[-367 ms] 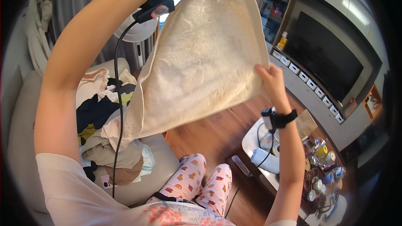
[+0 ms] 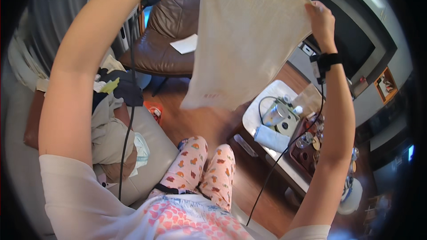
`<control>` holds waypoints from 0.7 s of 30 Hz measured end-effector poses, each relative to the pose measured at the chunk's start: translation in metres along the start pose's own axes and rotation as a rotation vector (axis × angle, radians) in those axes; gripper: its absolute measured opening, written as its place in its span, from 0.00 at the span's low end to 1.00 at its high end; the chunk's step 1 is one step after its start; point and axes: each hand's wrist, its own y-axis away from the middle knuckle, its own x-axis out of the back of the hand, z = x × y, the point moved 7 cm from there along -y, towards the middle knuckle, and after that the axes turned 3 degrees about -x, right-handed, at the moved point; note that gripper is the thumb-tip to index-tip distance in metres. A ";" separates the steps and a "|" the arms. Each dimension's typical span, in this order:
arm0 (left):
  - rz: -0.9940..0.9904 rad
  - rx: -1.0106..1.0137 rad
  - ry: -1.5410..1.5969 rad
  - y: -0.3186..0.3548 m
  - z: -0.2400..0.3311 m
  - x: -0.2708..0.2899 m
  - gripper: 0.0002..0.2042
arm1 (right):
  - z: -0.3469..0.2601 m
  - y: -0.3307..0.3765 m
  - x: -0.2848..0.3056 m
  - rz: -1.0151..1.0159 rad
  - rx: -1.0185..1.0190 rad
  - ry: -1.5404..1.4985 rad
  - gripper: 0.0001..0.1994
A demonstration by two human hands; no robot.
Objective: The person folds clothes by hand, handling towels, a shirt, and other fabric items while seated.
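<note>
A large cream cloth (image 2: 244, 44) hangs spread in the air before me, with a small reddish mark near its lower edge. Its exact kind is not clear. My right hand (image 2: 322, 20) is closed on its right edge, thumb and fingers pinching the fabric at the upper right. My left arm (image 2: 84, 58) reaches up past the top of the picture, so my left hand is out of sight and its hold cannot be seen. The cloth's upper part is cut off too. Black straps with small devices and cables sit at both wrists.
Crumpled clothes (image 2: 111, 120) lie on the grey sofa (image 2: 158, 151) at left. Behind stands a brown leather chair (image 2: 167, 26) with a white sheet. At right, a low table (image 2: 253, 113) carries a rolled blue cloth (image 2: 272, 138) and several jars. A black cable (image 2: 271, 173) hangs by my right arm.
The cloth has swung up and right and now hangs flatter. My right hand rose and moved right with it; my left hand left the picture at the top. The view has shifted.
</note>
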 end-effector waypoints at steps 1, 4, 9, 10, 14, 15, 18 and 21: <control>-0.005 0.115 0.106 0.010 -0.001 -0.005 0.18 | -0.001 0.000 0.009 -0.010 0.022 -0.016 0.12; -0.117 0.111 0.268 0.043 0.002 -0.009 0.18 | 0.009 0.010 0.018 -0.109 -0.021 -0.075 0.14; -0.088 0.227 0.165 0.116 0.030 -0.030 0.19 | 0.015 0.070 0.027 -0.389 -0.023 -0.363 0.11; -0.092 0.211 0.016 0.130 0.038 -0.038 0.19 | 0.017 0.086 0.037 -0.472 -0.031 -0.429 0.11; -0.260 0.258 0.143 0.241 0.094 -0.038 0.10 | -0.003 0.178 0.064 -0.688 -0.183 -0.373 0.07; -0.353 0.290 0.220 0.270 0.111 -0.043 0.09 | -0.010 0.206 0.078 -0.771 -0.263 -0.318 0.05; -0.609 0.198 0.314 0.357 0.163 -0.063 0.08 | -0.062 0.284 0.108 -1.015 -0.156 -0.356 0.10; -0.763 0.452 0.651 0.455 0.179 -0.082 0.10 | -0.095 0.364 0.111 -1.377 -0.307 -0.564 0.06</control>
